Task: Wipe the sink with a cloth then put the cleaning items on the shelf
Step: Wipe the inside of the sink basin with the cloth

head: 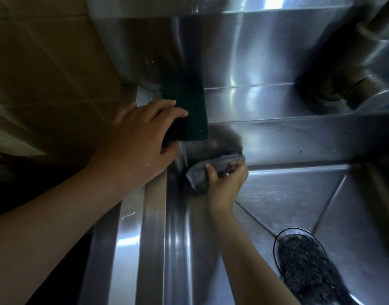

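A steel sink [283,194] fills the right half of the head view. My right hand [226,179] grips a bunched grey cloth [200,175] and presses it into the sink's far left corner. My left hand [140,137] holds a dark green scouring pad [189,113] at the sink's back left rim; my fingers lie over the pad's left edge and my thumb is under it.
A round drain strainer [303,260] full of dark bits sits in the sink bottom at lower right. A steel backsplash ledge [277,100] runs behind the sink. A tap base [354,84] stands at upper right. A tiled wall [46,73] is at left.
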